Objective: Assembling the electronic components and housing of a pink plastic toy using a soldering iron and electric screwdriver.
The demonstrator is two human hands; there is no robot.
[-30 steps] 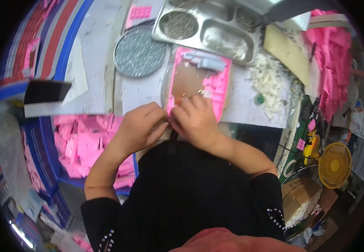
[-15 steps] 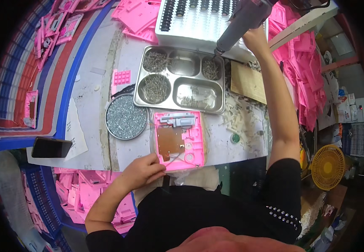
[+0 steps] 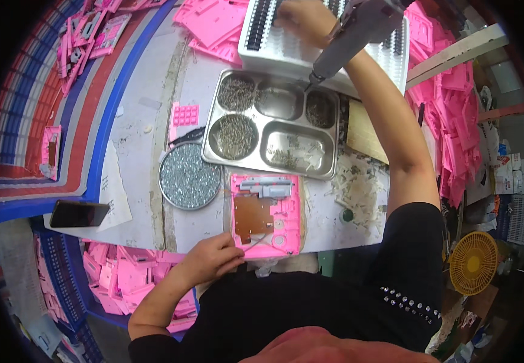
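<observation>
A pink plastic casing point(image 3: 295, 224) lies at the table's near edge, with a brown board point(image 3: 251, 219) and a grey part point(image 3: 268, 187) set in it. My left hand point(image 3: 213, 260) has its fingers closed at the casing's near left corner. Beside the fingertips, a thin wire-like strip crosses the casing. My right hand point(image 3: 307, 23) is stretched out over the white rack point(image 3: 328, 63), near its rows of small black parts point(image 3: 263, 24); its fingers are blurred. A grey electric screwdriver point(image 3: 350, 48) slants in front of the right wrist, its tip above the steel tray.
The compartmented steel tray point(image 3: 256, 114) contains screws and small pieces. Left of the casing stands a round dish point(image 3: 190, 175) of small metal bits. A phone point(image 3: 79, 214) lies at left. Pink casings are heaped at right point(image 3: 455, 121) and below left point(image 3: 126, 275). White scraps point(image 3: 362, 187) litter the table's right.
My right hand has moved left, from behind the screwdriver to the rack's black parts. My left hand stays at the casing's corner. The whole view has shifted slightly.
</observation>
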